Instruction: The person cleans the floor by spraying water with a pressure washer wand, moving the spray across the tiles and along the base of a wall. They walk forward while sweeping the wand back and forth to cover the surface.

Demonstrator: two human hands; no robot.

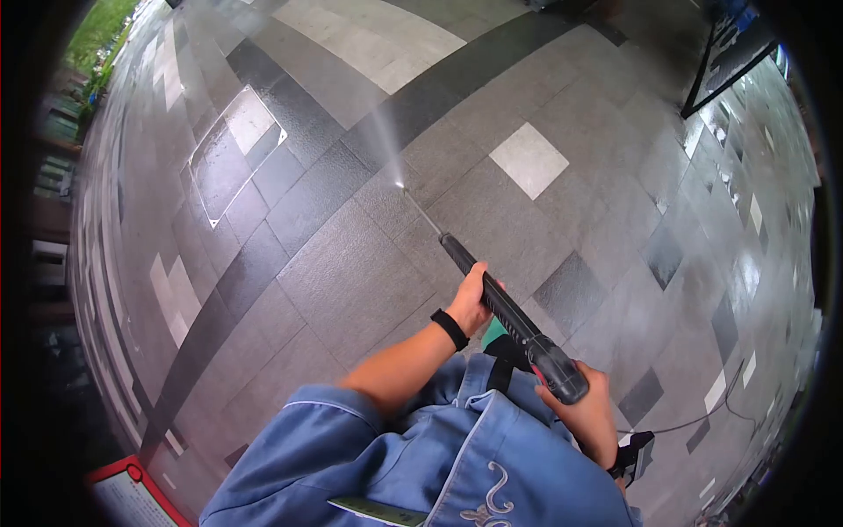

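Note:
A black pressure washer gun [507,309] points away from me over wet paving, and a white spray [384,133] fans out from its thin metal lance [423,212]. Around the front part of the barrel, my left hand [471,299] is closed; a black band circles that wrist. My right hand [584,406] grips the rear handle, its fingers partly hidden behind the gun body. Below the gun, the blue jacket [544,465] covers my front.
Grey, dark and pale tiles [530,161] make up the floor. A metal-framed cover [235,154] is set in it at left. A hose or cable [694,424] trails at lower right. A red-edged sign [136,492] stands lower left, and a black frame [729,61] upper right.

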